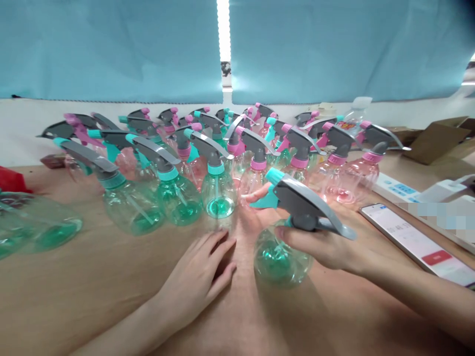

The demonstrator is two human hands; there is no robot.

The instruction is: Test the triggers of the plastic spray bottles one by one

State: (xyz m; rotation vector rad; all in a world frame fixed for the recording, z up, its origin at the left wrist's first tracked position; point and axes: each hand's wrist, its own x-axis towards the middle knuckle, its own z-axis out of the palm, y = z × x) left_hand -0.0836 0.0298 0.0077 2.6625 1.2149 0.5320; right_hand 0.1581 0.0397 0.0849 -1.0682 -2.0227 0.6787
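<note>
A green spray bottle [274, 259] with a grey and turquoise spray head is upright, low over or on the wooden table. Around its neck, below the head, my right hand [324, 244] is closed, the thumb on the near side and a finger showing beyond the turquoise trigger. My left hand [198, 274] rests on the tabletop to the left of this bottle, fingers loosely spread and holding nothing. Just beyond the left fingertips stands another green spray bottle [218, 195], with a second green spray bottle [180, 202] beside it.
Several pink spray bottles [359, 175] and green ones crowd the back of the table [92, 296]. Clear green bottles [55, 225] lie at the left edge. On the right are a phone [411, 240], a white power strip [397, 188] and a cardboard box [434, 141].
</note>
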